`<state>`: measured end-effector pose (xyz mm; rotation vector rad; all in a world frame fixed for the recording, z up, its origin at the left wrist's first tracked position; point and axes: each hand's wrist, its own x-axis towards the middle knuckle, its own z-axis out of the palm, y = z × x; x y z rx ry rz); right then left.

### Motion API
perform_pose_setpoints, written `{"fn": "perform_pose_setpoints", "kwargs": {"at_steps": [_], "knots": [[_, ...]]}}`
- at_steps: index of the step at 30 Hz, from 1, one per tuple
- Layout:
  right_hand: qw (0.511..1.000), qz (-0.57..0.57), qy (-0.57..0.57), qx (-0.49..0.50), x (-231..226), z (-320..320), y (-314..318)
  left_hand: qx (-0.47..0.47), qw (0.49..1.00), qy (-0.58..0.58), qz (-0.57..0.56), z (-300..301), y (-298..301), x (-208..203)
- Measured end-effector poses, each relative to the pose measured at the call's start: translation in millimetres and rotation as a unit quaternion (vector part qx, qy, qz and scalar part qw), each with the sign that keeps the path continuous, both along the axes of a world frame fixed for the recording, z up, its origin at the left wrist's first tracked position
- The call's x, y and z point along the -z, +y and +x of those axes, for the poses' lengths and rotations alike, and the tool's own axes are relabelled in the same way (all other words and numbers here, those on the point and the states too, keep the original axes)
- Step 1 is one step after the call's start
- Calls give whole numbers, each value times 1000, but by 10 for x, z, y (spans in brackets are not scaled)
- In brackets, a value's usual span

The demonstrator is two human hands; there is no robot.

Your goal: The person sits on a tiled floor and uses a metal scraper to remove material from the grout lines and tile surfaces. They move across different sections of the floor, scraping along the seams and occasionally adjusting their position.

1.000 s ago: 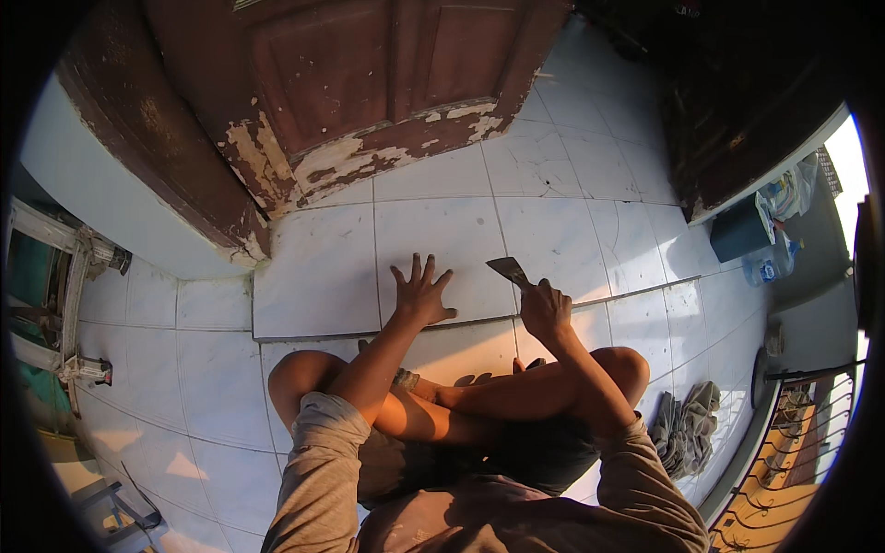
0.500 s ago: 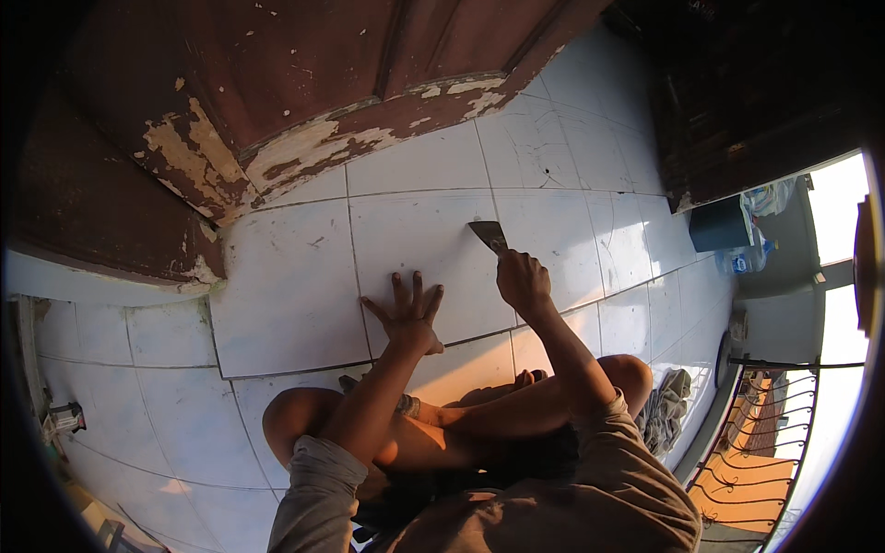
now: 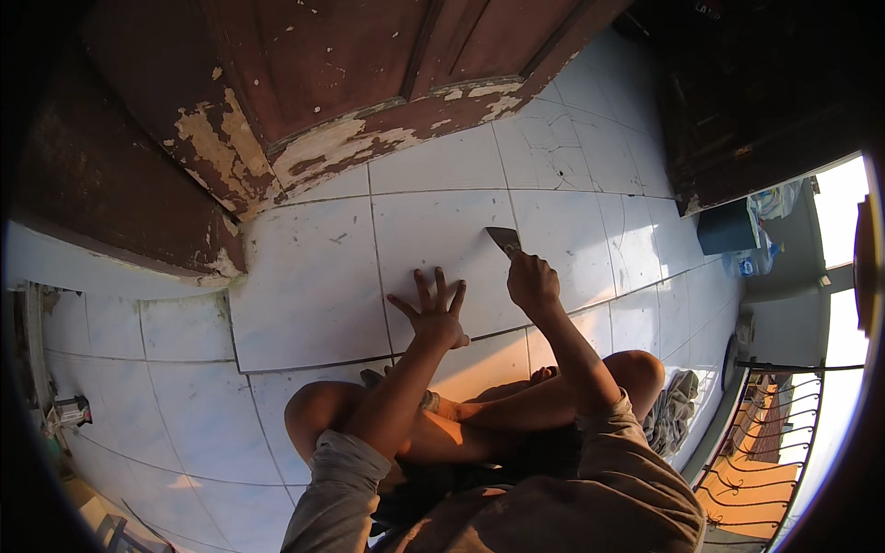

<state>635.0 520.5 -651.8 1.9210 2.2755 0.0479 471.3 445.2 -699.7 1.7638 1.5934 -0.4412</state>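
Observation:
My right hand [image 3: 533, 282] is closed round the handle of a scraper [image 3: 504, 241] with a flat, flared metal blade. The blade's wide edge points up and left, at the white floor tiles [image 3: 304, 295]; I cannot tell whether it touches them. Left of it, my left hand [image 3: 436, 316] is propped on the tiles with its fingers spread and nothing in it. Small dark marks dot the tiles around both hands. Beneath my forearms are my crossed legs [image 3: 479, 433].
Ahead stands a brown door [image 3: 332, 74] with peeling paint along its bottom. A dark panel [image 3: 737, 120] is at the far right, near a dark bucket [image 3: 724, 228] and plastic bottles [image 3: 751, 263]. A crumpled grey cloth [image 3: 676, 405] lies beside my right knee. Beyond is a metal railing [image 3: 765, 442].
The whole view has shifted, so the door and tiles sit slightly further right. The scraper stays in my right hand and my left hand remains spread on the tiles.

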Motion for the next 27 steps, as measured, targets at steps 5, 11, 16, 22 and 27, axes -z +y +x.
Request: {"fn": "perform_pose_setpoints", "kwargs": {"at_steps": [5,11,16,22,27], "knots": [[999,-18,-24,21,-46,-54,212,1,1000,-11,13,21,-14,27],[994,-73,-50,66,-138,-77,438,19,1000,-16,-2,68,22,-30],[997,-51,-36,53,-50,-95,171,19,999,-22,-15,28,41,-37],[999,-34,12,27,-50,-181,-66,17,999,-27,-18,-5,58,-61],[999,-13,13,44,-70,-138,360,25,999,-33,6,48,10,-21]]}}
